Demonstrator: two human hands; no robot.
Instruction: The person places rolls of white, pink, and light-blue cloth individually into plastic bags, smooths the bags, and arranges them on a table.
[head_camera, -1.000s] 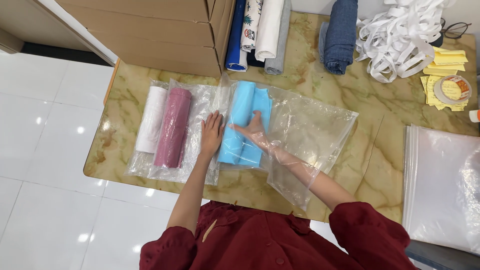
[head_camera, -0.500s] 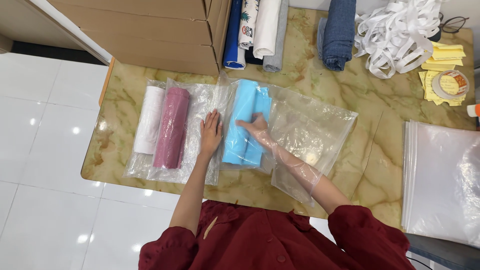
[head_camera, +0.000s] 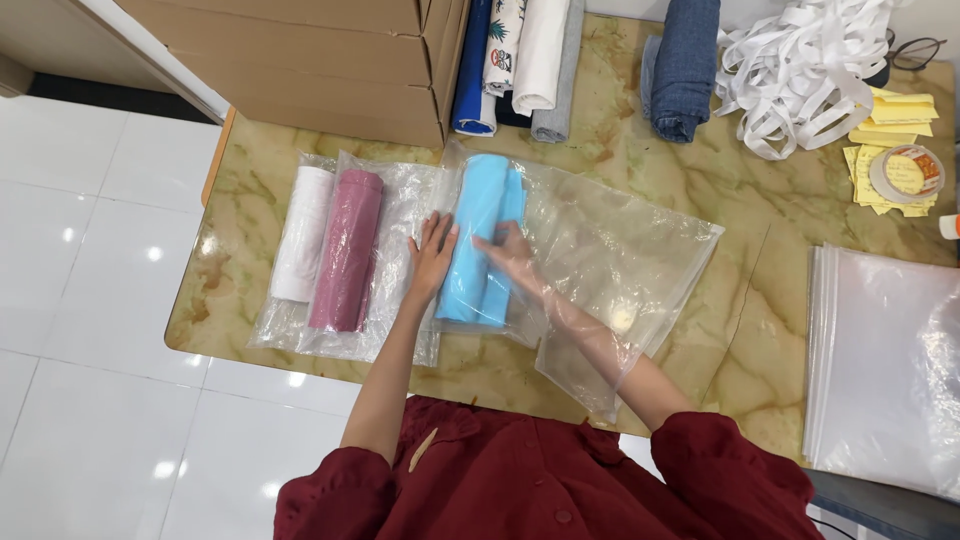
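Marbled yellow-green table (head_camera: 760, 300), glossy white tiled floor (head_camera: 90, 250), cardboard boxes (head_camera: 320, 50) behind

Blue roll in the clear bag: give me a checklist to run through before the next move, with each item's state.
1. Blue roll inside the clear bag: ok, it lies under the plastic at the bag's left end.
2. Right hand inside the bag: ok, plastic covers hand and forearm.
3. Left hand steadying from outside: ok, flat against the roll's left side.
4. Roll tight: not ok, a second fold shows along its right edge.
5. Bag lying flat: not ok, it is creased and skewed on the marble table.
6. Neighbouring bag with pink roll out of the way: cannot tell, the plastics seem to overlap.
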